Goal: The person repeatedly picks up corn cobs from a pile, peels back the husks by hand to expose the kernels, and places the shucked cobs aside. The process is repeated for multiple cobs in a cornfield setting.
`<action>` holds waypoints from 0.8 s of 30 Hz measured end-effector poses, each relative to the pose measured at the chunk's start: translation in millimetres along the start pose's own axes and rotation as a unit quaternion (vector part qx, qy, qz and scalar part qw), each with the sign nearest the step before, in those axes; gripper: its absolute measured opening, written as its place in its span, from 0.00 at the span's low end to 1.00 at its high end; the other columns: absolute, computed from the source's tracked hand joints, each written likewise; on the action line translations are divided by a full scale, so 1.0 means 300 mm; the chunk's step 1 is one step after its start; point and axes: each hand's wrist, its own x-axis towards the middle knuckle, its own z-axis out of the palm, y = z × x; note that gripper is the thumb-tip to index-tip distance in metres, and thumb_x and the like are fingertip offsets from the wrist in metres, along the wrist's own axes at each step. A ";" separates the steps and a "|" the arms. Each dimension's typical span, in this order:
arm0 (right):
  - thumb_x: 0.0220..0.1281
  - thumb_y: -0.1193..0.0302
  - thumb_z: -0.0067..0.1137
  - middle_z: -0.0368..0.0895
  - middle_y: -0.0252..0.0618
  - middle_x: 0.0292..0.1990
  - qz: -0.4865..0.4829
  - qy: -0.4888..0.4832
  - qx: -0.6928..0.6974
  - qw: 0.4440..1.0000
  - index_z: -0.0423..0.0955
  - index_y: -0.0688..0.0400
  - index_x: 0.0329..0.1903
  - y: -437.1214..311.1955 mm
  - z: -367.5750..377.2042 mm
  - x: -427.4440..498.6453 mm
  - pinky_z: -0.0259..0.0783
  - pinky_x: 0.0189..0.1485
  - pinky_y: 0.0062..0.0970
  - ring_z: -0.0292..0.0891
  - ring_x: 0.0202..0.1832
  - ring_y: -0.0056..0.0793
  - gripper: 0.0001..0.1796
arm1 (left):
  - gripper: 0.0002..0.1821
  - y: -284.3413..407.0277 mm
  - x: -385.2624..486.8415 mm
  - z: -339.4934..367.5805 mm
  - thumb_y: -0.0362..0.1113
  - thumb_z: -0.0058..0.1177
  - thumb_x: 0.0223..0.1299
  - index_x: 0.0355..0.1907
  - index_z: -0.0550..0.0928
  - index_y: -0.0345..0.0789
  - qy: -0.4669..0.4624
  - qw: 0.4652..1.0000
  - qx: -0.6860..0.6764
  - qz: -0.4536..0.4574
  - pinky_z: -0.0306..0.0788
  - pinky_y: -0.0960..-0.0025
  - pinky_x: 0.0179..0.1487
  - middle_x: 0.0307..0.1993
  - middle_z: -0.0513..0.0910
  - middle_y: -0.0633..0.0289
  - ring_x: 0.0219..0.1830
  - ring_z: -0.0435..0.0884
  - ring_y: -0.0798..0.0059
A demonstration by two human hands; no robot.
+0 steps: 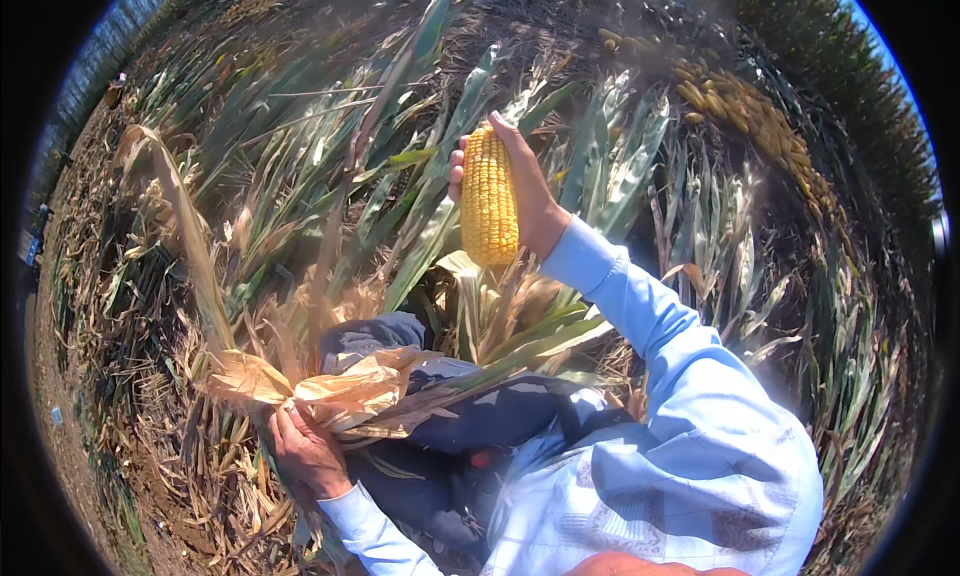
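Observation:
A husked yellow ear of corn (pixel 489 201) is gripped in my right hand (pixel 534 190), which is raised out in front of me. Its kernels are bare along the whole visible side, and my fingers wrap behind it. Lower and to the left, my left hand (pixel 311 448) pinches the base of a peeled-back dry corn husk (pixel 352 392). The papery tan leaves of that husk spread out above my fingers and over my leg. No ear is visible inside it. A dry leaf on a cornstalk (pixel 184 231) rises beside the husk.
Cut cornstalks with green and dry leaves (pixel 300 178) lie across the ground before me. A long heap of husked ears (pixel 750 115) curves along the upper right, below standing corn (pixel 832 43). My bent legs in dark trousers (pixel 495 418) are close beneath my hands.

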 end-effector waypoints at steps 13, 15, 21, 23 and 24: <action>0.76 0.43 0.51 0.81 0.45 0.31 0.153 0.353 0.023 0.923 0.72 0.50 0.52 0.225 -0.907 -0.649 0.84 0.29 0.41 0.85 0.29 0.42 0.24 | 0.33 -0.301 0.180 0.009 0.60 0.42 0.79 0.48 0.80 0.26 -0.056 0.998 -0.011 -0.010 0.74 0.50 0.49 0.43 0.82 0.40 0.45 0.81 0.40; 0.75 0.40 0.50 0.82 0.47 0.35 0.026 0.357 -0.030 0.933 0.69 0.50 0.60 -0.090 -0.913 -0.558 0.85 0.38 0.46 0.85 0.35 0.43 0.29 | 0.33 -0.295 0.186 0.014 0.61 0.43 0.78 0.47 0.80 0.27 -0.052 0.995 -0.061 -0.050 0.74 0.50 0.48 0.41 0.82 0.40 0.43 0.81 0.42; 0.75 0.30 0.39 0.77 0.54 0.66 -0.344 0.364 -0.194 0.843 0.64 0.66 0.71 -1.025 -0.725 -0.318 0.74 0.68 0.41 0.79 0.63 0.43 0.49 | 0.32 -0.244 0.188 0.037 0.61 0.44 0.79 0.41 0.78 0.27 -0.007 0.997 0.058 0.054 0.73 0.52 0.37 0.36 0.80 0.45 0.34 0.80 0.49; 0.75 0.35 0.46 0.81 0.56 0.60 -0.238 0.292 -0.318 0.870 0.71 0.66 0.65 -0.891 -0.642 -0.303 0.79 0.62 0.38 0.84 0.57 0.43 0.43 | 0.33 -0.234 0.189 0.039 0.61 0.44 0.79 0.40 0.78 0.27 -0.080 0.995 -0.024 -0.060 0.73 0.50 0.40 0.35 0.81 0.43 0.35 0.80 0.43; 0.75 0.36 0.48 0.83 0.56 0.57 -0.188 0.222 -0.368 0.883 0.73 0.65 0.63 -0.781 -0.597 -0.284 0.82 0.57 0.36 0.86 0.53 0.42 0.41 | 0.33 -0.231 0.192 0.041 0.61 0.44 0.79 0.41 0.78 0.27 -0.086 0.995 -0.019 -0.046 0.73 0.50 0.41 0.35 0.81 0.42 0.36 0.80 0.42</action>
